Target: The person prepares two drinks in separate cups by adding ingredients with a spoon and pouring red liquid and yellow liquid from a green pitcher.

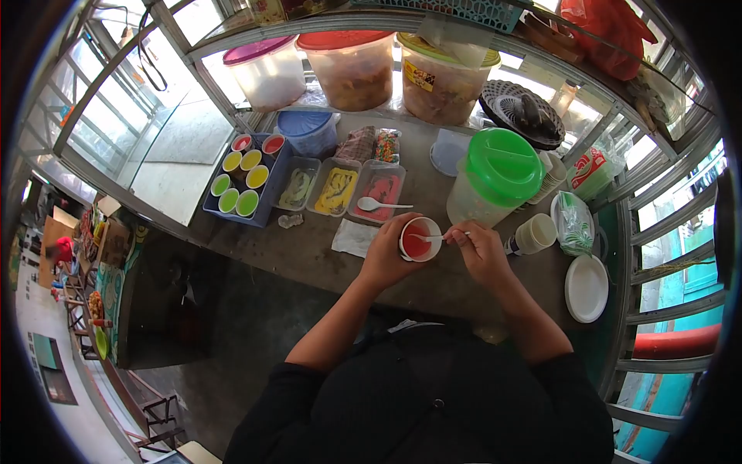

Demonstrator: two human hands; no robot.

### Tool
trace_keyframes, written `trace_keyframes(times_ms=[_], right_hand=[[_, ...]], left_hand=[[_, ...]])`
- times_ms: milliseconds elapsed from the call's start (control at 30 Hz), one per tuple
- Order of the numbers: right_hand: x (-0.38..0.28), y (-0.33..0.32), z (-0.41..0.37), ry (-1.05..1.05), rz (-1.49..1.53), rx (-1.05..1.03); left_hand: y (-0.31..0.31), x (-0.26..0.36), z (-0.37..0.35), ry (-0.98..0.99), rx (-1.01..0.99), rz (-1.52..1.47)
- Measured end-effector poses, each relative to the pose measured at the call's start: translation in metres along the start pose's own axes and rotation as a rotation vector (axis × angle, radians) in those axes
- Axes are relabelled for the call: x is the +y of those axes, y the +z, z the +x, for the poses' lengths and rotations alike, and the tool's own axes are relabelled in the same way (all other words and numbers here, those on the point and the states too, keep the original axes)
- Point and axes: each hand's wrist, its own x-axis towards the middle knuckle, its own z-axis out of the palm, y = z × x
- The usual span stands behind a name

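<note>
Your left hand (384, 259) wraps around cup (418, 244), red filling inside, steadying it over table (309, 251) edge, dead centre. Your right hand (481, 249) pinches spoon (433, 237) from 3 o'clock, tip over the rim. Green-lidded jug (498, 174) sits close at 1 o'clock.

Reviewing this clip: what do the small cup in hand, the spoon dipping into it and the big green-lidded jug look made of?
The cup looks like thin, smooth plastic with a white rim, though paper is possible; its red filling hides the inside. The spoon seems to be white plastic, slim and matte. The jug appears to be cloudy translucent plastic, and its lid opaque, glossy green plastic.
</note>
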Motion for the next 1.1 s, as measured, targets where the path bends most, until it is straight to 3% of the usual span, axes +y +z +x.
trace_keyframes(times_ms=[100,300,600,700,800,900,1000,1100], right_hand=[[0.020,0.015,-0.021,0.275,0.163,0.110],[0.036,0.013,-0.029,0.346,0.438,0.228],[0.007,-0.012,-0.019,0.042,0.252,0.137],[-0.003,-0.017,-0.006,-0.339,-0.056,0.018],[-0.005,-0.011,0.001,-0.469,-0.179,-0.164],[-0.023,-0.012,0.004,-0.420,-0.232,-0.297],[-0.023,-0.011,0.007,-0.346,-0.231,-0.292],[-0.014,-0.011,0.006,-0.012,-0.066,-0.279]], left_hand=[[0.007,0.008,-0.006,-0.018,0.031,0.034],[0.009,0.006,-0.014,-0.148,0.018,-0.098],[0.001,0.011,-0.018,-0.120,-0.003,-0.161],[-0.001,0.013,-0.021,-0.116,-0.024,-0.159],[-0.002,0.020,-0.025,-0.134,-0.080,-0.151],[-0.001,0.024,-0.029,-0.134,-0.101,-0.116],[0.000,0.027,-0.029,-0.135,-0.088,-0.085],[0.001,0.027,-0.028,-0.102,0.004,-0.060]])
